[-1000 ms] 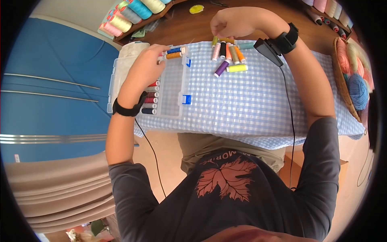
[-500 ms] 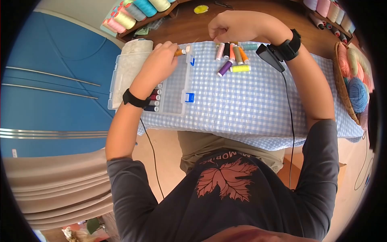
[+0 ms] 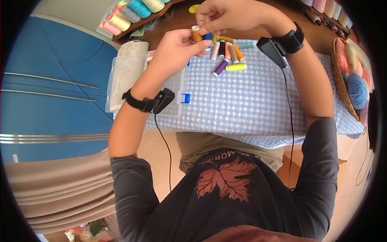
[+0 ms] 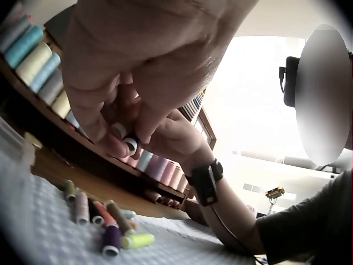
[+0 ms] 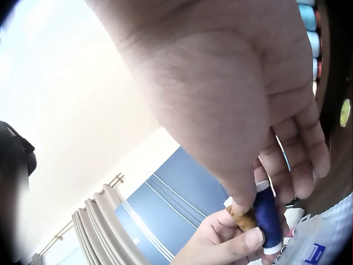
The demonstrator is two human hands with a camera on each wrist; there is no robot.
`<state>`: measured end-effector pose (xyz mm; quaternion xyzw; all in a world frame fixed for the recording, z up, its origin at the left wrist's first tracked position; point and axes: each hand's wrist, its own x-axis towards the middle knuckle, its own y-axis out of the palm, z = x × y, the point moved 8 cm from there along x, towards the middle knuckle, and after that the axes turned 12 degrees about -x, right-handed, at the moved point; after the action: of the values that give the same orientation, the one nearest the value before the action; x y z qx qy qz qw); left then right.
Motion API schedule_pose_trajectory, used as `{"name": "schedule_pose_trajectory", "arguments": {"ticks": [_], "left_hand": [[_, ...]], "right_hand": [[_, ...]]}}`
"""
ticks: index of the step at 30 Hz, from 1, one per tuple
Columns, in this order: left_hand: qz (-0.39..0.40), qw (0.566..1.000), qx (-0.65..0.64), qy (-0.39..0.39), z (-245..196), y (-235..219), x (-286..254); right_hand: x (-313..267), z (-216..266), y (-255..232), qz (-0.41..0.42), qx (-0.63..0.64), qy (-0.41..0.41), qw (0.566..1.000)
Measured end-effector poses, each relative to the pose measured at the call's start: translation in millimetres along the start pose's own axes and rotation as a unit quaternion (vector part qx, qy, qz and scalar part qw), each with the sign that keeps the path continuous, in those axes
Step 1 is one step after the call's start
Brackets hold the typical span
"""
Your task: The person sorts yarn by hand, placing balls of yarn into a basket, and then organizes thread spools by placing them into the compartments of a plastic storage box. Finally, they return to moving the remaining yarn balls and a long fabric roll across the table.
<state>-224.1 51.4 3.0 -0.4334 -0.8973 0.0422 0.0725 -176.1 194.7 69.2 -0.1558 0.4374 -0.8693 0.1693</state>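
My left hand (image 3: 173, 50) is raised above the far edge of the checked cloth and grips two thread spools side by side. One spool is golden-brown (image 3: 196, 35), the other dark blue (image 5: 267, 221) with white ends. From the far side my right hand (image 3: 238, 16) meets them, its thumb on the golden-brown spool and its fingers behind the blue one. Just under the hands lies a loose group of spools, among them a purple spool (image 3: 220, 67), a bright yellow spool (image 3: 236, 67) and a black spool (image 3: 222, 49).
A clear plastic box (image 3: 177, 109) with blue latches sits on the left of the cloth (image 3: 242, 101), partly covered by my left arm. At the right is a wicker basket (image 3: 342, 86) of yarn. Racks of large thread cones (image 3: 139, 9) stand at the back.
My left hand has left the plastic box, carrying the golden-brown and blue spools up and rightward to my right hand. The right hand has shifted left and now grasps at them.
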Motion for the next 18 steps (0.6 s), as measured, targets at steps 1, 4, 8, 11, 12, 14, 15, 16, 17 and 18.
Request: {"name": "schedule_pose_trajectory", "arguments": {"ticks": [1, 4, 8, 11, 12, 14, 15, 16, 17, 18], "left_hand": [[0.000, 1.000, 0.000, -0.001, -2.1, 4.0, 5.2], [0.010, 0.994, 0.018, -0.107, 17.1, 9.4, 20.3], [0.007, 0.981, 0.121, -0.151, 50.3, 12.4, 28.7], [-0.008, 0.972, 0.156, -0.173, 51.6, 15.3, 28.1], [-0.008, 0.968, 0.163, -0.188, 50.5, 16.4, 26.0], [-0.025, 0.966, 0.196, -0.165, 34.9, 16.1, 20.4], [-0.044, 0.962, 0.228, -0.141, 25.3, 13.0, 16.5], [-0.044, 0.962, 0.227, -0.142, 22.5, 9.7, 11.5], [-0.056, 0.965, 0.223, -0.127, 17.0, 3.0, 6.3], [-0.068, 0.967, 0.219, -0.113, 11.0, -4.4, 0.1]], "right_hand": [[-0.8, -8.4, -2.5, 0.000, 0.000, 0.000, 1.000], [-3.5, -34.3, -4.6, 0.070, -0.029, 0.059, 0.995], [-24.9, -67.7, 6.2, 0.262, -0.037, 0.179, 0.948], [-17.0, -111.1, 36.7, 0.339, -0.103, 0.138, 0.925], [-17.3, -123.1, 40.3, 0.356, -0.116, 0.165, 0.913], [-17.0, -124.7, 39.8, 0.319, -0.107, 0.215, 0.917], [-17.4, -128.8, 35.5, 0.282, -0.098, 0.262, 0.918], [-18.3, -129.5, 35.6, 0.282, -0.098, 0.262, 0.918], [-17.0, -128.2, 32.6, 0.258, -0.078, 0.249, 0.930], [-14.5, -126.1, 29.0, 0.233, -0.058, 0.236, 0.942]]}}
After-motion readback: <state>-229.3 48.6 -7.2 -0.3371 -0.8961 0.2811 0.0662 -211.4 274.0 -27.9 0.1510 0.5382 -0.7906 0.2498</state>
